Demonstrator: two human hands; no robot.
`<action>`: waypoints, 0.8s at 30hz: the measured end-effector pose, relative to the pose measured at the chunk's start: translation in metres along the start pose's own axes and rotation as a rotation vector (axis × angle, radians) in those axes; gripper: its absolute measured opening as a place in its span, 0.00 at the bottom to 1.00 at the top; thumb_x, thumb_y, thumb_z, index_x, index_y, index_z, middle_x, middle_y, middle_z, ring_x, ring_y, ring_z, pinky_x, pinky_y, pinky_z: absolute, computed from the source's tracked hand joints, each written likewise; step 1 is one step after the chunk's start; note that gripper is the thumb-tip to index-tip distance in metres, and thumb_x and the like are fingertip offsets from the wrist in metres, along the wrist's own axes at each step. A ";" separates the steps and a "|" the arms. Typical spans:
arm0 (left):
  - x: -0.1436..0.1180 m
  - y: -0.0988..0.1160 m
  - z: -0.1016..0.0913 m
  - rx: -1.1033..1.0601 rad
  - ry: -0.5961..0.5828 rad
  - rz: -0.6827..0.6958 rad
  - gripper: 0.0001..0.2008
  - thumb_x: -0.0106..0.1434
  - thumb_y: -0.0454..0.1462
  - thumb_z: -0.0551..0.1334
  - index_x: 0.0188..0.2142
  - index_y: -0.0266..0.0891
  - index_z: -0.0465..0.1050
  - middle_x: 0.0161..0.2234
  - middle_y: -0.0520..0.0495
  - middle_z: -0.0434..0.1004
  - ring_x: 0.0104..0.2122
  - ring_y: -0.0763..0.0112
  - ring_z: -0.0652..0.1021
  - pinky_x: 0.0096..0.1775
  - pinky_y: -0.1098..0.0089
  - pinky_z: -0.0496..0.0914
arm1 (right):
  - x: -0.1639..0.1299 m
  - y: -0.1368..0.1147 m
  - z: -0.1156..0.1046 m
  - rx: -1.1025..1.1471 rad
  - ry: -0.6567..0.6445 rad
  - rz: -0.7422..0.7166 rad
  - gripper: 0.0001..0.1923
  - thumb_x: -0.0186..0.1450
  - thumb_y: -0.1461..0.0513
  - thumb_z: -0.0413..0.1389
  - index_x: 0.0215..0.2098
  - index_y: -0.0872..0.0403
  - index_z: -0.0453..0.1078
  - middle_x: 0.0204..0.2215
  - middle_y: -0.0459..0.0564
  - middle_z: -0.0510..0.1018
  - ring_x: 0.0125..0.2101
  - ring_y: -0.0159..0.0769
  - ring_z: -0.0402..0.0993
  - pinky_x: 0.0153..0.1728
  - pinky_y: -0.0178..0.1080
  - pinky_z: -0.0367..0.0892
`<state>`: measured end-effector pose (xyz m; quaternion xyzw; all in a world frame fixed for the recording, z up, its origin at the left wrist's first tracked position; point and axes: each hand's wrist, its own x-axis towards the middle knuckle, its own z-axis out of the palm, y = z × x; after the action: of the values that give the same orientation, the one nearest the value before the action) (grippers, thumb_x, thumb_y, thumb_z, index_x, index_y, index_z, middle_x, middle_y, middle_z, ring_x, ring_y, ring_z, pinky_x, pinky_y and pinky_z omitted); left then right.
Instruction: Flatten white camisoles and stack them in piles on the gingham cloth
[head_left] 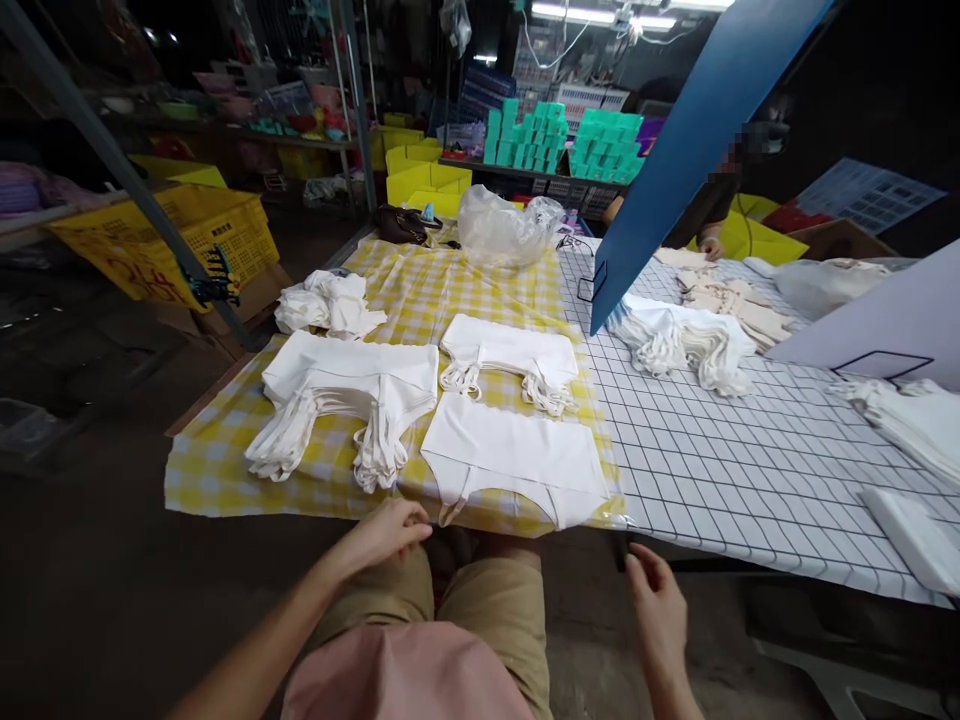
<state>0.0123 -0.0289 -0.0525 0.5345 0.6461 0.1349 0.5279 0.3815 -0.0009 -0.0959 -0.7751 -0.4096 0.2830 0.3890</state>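
Curling loosely: left fingers near white garment, right fingers near tablecloth.

1. From where I stand, this looks like a small garment workshop with a shared worktable.
2. White strapped garments, many of the same cut, lie in layered stacks on a yellow checked cloth.
3. More white pieces are heaped on the adjoining grid-patterned cloth, where a tall blue panel stands like a divider.
4. Across the table, another person's hand rests near beige pieces.
5. A big yellow crate with red markings stands left, and yellow bins line the back.
6. Turquoise boxes pile up beneath bare tube lights.
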 end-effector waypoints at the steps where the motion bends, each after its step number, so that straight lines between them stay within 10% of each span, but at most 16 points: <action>1: 0.006 0.011 -0.010 0.002 0.030 0.024 0.16 0.56 0.41 0.53 0.39 0.34 0.71 0.22 0.50 0.74 0.21 0.69 0.75 0.25 0.73 0.64 | 0.009 -0.012 -0.003 -0.042 0.056 -0.057 0.28 0.49 0.47 0.51 0.39 0.57 0.70 0.29 0.53 0.75 0.30 0.40 0.69 0.31 0.39 0.63; 9: 0.084 0.080 -0.037 0.505 0.633 -0.009 0.13 0.61 0.35 0.53 0.43 0.30 0.69 0.38 0.36 0.75 0.38 0.60 0.76 0.37 0.67 0.67 | 0.084 -0.101 0.034 -0.384 -0.053 -0.320 0.22 0.53 0.52 0.48 0.37 0.59 0.70 0.30 0.55 0.74 0.28 0.40 0.68 0.33 0.40 0.62; 16: 0.112 0.087 -0.033 0.457 0.655 -0.114 0.13 0.61 0.35 0.54 0.40 0.24 0.69 0.34 0.30 0.75 0.37 0.56 0.77 0.35 0.65 0.68 | 0.097 -0.116 0.071 -0.660 -0.182 -0.262 0.16 0.54 0.51 0.51 0.32 0.54 0.67 0.28 0.54 0.75 0.29 0.42 0.70 0.27 0.38 0.59; 24: 0.113 0.085 -0.043 0.285 0.572 0.000 0.07 0.54 0.31 0.58 0.34 0.33 0.71 0.39 0.37 0.74 0.43 0.58 0.73 0.42 0.65 0.64 | 0.098 -0.117 0.064 -0.421 -0.284 -0.331 0.11 0.51 0.54 0.49 0.23 0.53 0.64 0.22 0.48 0.73 0.24 0.36 0.67 0.25 0.36 0.59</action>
<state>0.0380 0.1153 -0.0331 0.5434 0.7807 0.1878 0.2449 0.3339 0.1486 -0.0447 -0.7141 -0.6303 0.2303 0.1993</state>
